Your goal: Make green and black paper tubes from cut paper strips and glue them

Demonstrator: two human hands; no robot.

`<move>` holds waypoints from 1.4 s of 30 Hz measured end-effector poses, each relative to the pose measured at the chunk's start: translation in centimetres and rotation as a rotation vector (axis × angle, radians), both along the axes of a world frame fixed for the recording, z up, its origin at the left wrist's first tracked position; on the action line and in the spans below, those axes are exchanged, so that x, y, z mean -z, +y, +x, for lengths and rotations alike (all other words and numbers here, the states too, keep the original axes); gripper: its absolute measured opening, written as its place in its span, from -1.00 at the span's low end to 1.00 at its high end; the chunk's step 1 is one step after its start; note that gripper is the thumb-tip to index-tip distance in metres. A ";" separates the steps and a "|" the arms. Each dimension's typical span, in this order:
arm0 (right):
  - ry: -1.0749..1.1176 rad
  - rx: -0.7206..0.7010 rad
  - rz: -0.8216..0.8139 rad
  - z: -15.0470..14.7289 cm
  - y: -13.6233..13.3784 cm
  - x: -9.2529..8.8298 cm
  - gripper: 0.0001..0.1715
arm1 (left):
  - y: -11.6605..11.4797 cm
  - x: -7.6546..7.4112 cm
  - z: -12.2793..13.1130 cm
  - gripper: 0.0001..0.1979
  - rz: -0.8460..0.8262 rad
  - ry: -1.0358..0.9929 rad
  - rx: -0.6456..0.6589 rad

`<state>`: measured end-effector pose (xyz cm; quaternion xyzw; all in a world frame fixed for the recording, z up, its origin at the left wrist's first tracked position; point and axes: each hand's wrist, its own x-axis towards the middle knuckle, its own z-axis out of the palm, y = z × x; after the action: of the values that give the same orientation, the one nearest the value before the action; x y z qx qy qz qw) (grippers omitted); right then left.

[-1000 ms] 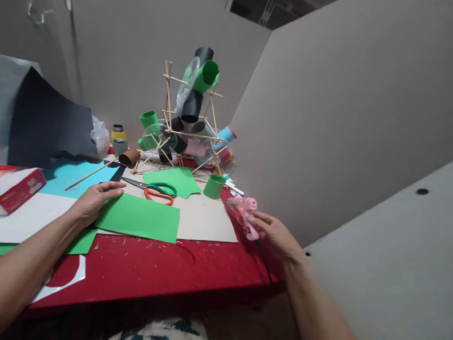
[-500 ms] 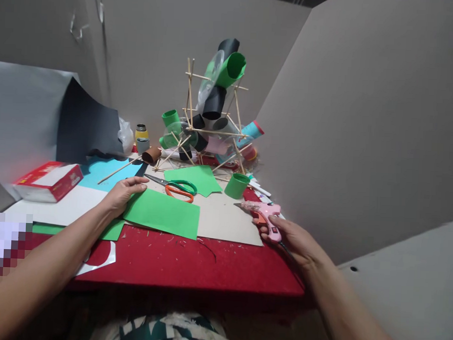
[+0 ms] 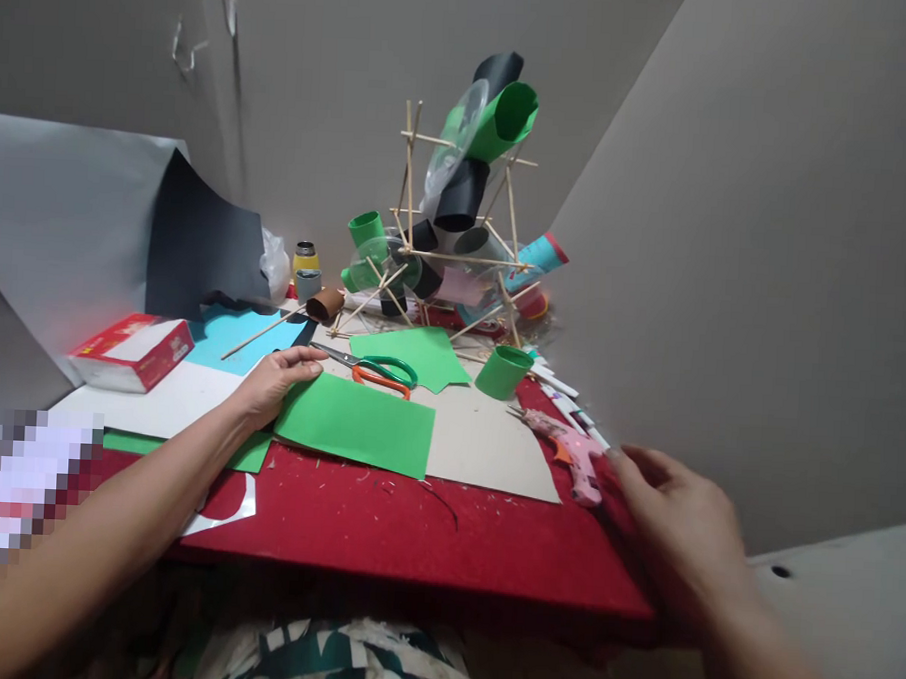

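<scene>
My left hand (image 3: pixel 277 382) pinches the upper left corner of a green paper sheet (image 3: pixel 355 425), thumb and fingers closed on it. The sheet lies at the front of a beige board (image 3: pixel 486 441). My right hand (image 3: pixel 678 514) hangs just beyond the table's right side, holding nothing, its thumb and fingers apart. Beside its fingertips rests a pink glue gun (image 3: pixel 586 475) on the red cloth, nozzle pointing left. Scissors (image 3: pixel 383 369) with green and orange handles lie behind the sheet. A green paper tube (image 3: pixel 504 373) stands to their right.
A frame of wooden sticks (image 3: pixel 467 260) with green and black tubes rises at the back. A red and white box (image 3: pixel 133 353) sits at left, near blue paper (image 3: pixel 247 336) and a brown tube (image 3: pixel 324 304). Walls close in behind and right.
My right hand has let go of the glue gun and drawn away to the right, leaving it on the table. My left hand stays on the green sheet. The view has shifted slightly.
</scene>
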<state>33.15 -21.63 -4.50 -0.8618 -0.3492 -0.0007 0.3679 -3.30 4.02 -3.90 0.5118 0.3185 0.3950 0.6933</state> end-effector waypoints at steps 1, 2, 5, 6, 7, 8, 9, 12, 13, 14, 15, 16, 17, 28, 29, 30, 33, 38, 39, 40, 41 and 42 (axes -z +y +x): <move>-0.044 0.000 0.055 -1.1 0.2 -0.6 -0.68 | 0.0 -0.1 0.0 -0.67 0.001 -0.005 0.019; -0.013 -0.067 0.100 -2.5 0.5 -1.2 -0.63 | -0.1 -0.2 0.0 -0.67 0.004 -0.010 0.043; 0.012 -0.374 0.202 -7.3 2.6 -3.3 -0.55 | -0.8 -1.0 0.2 -0.67 0.029 -0.024 0.113; -0.012 -0.474 0.216 -8.9 3.5 -4.1 -0.55 | -1.1 -1.3 0.4 -0.67 0.044 -0.026 0.131; -0.039 -0.573 0.219 -10.4 4.5 -4.9 -0.56 | -1.5 -1.7 0.5 -0.67 0.065 -0.027 0.145; -0.042 -0.670 0.219 -11.8 5.5 -5.6 -0.56 | -2.0 -2.2 0.7 -0.68 0.091 -0.025 0.159; -0.032 -0.757 0.217 -13.1 6.4 -6.3 -0.55 | -2.5 -2.6 0.9 -0.68 0.121 -0.018 0.174; 0.070 -1.001 0.101 -15.7 9.1 -7.8 -0.61 | -3.9 -4.0 1.4 -0.71 0.226 0.009 0.220; 0.114 -1.086 0.061 -16.2 9.8 -8.0 -0.69 | -4.3 -4.4 1.4 -0.72 0.265 0.018 0.219; 0.166 -1.162 0.021 -16.5 10.3 -8.2 -0.72 | -4.6 -4.8 1.4 -0.73 0.299 0.025 0.205; 0.227 -1.217 -0.007 -16.6 10.8 -8.3 -0.68 | -4.7 -5.1 1.2 -0.74 0.325 0.030 0.177; 0.300 -1.250 -0.028 -16.7 11.0 -8.3 -0.62 | -4.6 -5.4 1.0 -0.75 0.335 0.032 0.137; 0.386 -1.257 -0.039 -16.6 11.2 -8.3 -0.59 | -4.4 -5.6 0.7 -0.74 0.323 0.021 0.085; 0.888 -0.844 0.457 -16.0 12.5 -5.1 -0.60 | -4.2 -4.2 1.5 -0.56 0.063 -0.067 0.134; 0.890 -0.845 0.462 -16.1 12.8 -4.8 -0.59 | -4.6 -3.9 2.0 -0.57 0.087 -0.039 0.161; 0.892 -0.848 0.466 -16.0 12.9 -4.5 -0.59 | -4.9 -3.7 2.5 -0.59 0.120 -0.010 0.165; 0.888 -0.828 0.485 -15.8 13.3 -4.1 -0.59 | -5.2 -3.1 3.2 -0.62 0.169 0.085 0.155; 0.851 -0.748 0.534 -14.7 14.0 -3.6 -0.58 | -5.0 -2.4 3.1 -0.63 0.118 0.171 0.273; 0.835 -0.744 0.536 -14.5 14.1 -3.6 -0.58 | -5.0 -2.3 3.2 -0.63 0.101 0.166 0.295; 0.815 -0.742 0.536 -14.4 14.2 -3.5 -0.59 | -5.1 -2.2 3.2 -0.63 0.087 0.160 0.309; 0.792 -0.741 0.535 -14.3 14.2 -3.4 -0.59 | -5.2 -2.1 3.3 -0.63 0.074 0.155 0.317; 0.766 -0.740 0.536 -14.3 14.1 -3.4 -0.58 | -5.3 -2.0 3.4 -0.63 0.063 0.152 0.321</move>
<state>18.85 -7.49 -1.12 -0.4989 -0.4565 0.3504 0.6481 0.05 -1.24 -1.94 0.6058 0.2719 0.2491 0.7050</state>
